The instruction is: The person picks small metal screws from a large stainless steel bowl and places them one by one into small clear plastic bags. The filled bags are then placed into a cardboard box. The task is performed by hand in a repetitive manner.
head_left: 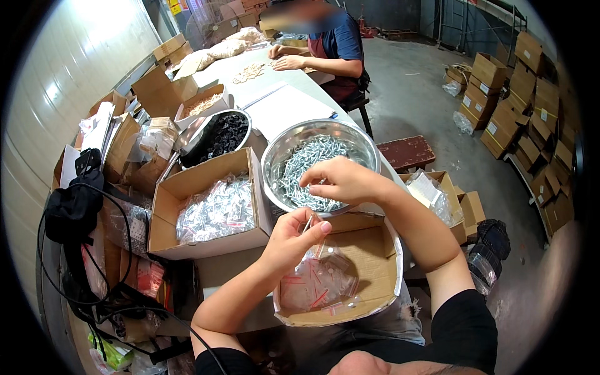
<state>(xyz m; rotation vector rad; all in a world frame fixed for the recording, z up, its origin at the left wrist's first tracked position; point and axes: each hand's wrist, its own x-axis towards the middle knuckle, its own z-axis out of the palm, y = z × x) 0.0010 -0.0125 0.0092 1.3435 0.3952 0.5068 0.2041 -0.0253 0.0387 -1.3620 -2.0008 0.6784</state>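
My right hand (342, 180) is over a metal bowl (269, 164) full of silvery screws (312, 156). Its fingers are curled toward the thumb; whatever may be between them is hidden. Nearer to me, my left hand (292, 240) pinches a thin, pale piece between thumb and fingers, too small to name. Below that hand, a shallow cardboard box (382, 275) at my lap contains small clear zip bags (319, 281) with red strips. Left of the bowl stands a white-sided carton (206, 250) with many filled clear bags (215, 209) in it.
Behind the carton are a bowl of black parts (222, 134) and a box of pinkish parts (203, 106). White paper (290, 109) lies past the screws. Across the table a co-worker (337, 56) handles small pale pieces (250, 72). Black cables (94, 306) hang at left; cartons (484, 90) line the right.
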